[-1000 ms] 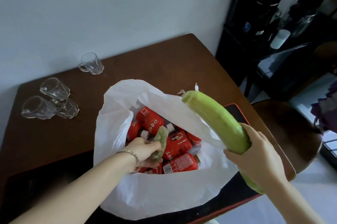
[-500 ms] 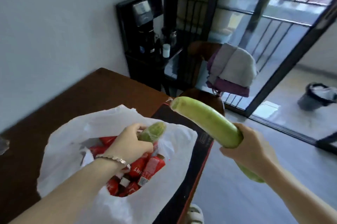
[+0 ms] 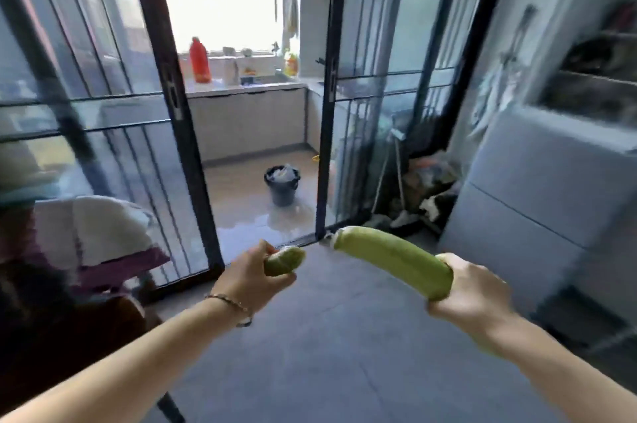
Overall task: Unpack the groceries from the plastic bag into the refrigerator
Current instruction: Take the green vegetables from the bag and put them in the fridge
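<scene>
Holding two green vegetables above the grey floor

Gripping the short, darker green vegetable [image 3: 286, 260] just left of the frame's centre, the left hand [image 3: 253, 281] has its fingers curled under it and the thumb on top, so only the rounded end pokes out toward the right. A thin bracelet [image 3: 231, 307] sits on that wrist. To the right of centre, the right hand [image 3: 474, 296] is wrapped round the lower end of a long pale green gourd [image 3: 391, 259], which slants up and leftward, its cut tip pointing at the smaller vegetable; the two are apart, with a gap of bare floor [image 3: 344, 346] between them.

Behind the hands, dark-framed sliding glass doors [image 3: 324, 119] stand parted in the middle of the frame. Through the gap, a dark bucket [image 3: 282, 183] stands on shiny tiles, and a red bottle [image 3: 200, 60] stands on a pale counter [image 3: 248, 88] in the upper middle. Folded cloths [image 3: 103, 233] lie stacked at the left edge. A grey appliance [image 3: 537, 191] with a seam across its front fills the right side, blurred, and mop handles [image 3: 398, 171] lean in the corner just left of it
</scene>
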Available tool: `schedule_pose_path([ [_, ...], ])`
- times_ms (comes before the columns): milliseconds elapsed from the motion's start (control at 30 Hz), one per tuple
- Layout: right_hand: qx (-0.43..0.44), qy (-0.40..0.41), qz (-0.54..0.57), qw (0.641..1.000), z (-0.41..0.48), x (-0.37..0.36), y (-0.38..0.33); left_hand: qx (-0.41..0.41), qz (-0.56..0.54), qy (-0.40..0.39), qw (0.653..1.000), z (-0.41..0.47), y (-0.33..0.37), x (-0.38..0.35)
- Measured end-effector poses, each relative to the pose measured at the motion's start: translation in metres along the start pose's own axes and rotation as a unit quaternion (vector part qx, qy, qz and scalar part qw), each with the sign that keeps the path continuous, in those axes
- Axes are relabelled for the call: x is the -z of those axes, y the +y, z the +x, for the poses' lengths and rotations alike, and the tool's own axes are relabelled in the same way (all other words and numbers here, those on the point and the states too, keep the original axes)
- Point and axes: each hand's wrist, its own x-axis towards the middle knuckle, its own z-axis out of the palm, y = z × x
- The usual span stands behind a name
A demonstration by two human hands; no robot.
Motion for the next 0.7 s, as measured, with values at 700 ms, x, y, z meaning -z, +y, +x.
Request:
schedule_pose_path([
  [700,-0.2,0.185,-0.077,0.959,0.331,0.208,0.339,-0.232,-0.053,-0.14,0.961,0.401,0.431,-0.319],
])
